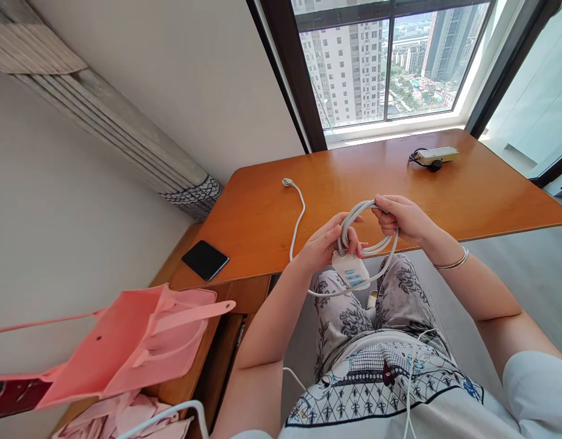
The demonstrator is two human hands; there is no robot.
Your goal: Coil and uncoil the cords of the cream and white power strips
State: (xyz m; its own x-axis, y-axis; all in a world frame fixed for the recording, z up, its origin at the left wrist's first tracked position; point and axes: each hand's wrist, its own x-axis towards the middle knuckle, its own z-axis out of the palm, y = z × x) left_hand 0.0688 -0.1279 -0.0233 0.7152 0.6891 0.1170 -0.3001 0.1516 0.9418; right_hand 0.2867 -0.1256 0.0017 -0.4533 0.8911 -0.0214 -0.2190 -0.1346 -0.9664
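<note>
Above my lap I hold a white cable (349,221) wound into loops, one end joined to a white power strip (352,270) with blue marks on its face. My left hand (329,241) is closed around the loops near the strip, which hangs just below the fingers. On the opposite side of the coil, my right hand (397,214) pinches the cable. From the coil, a loose length droops under the strip and passes behind my left forearm. The cable's plug (288,182) lies on the wooden table (258,213), its cord running toward my left arm.
A dark phone (205,260) lies at the table's left corner. Toward the far right sits a second power strip (437,155) with a black cord. A pink bag (125,341) stands open at lower left, with pink cloth (120,417) below it. The window (386,67) is behind the table.
</note>
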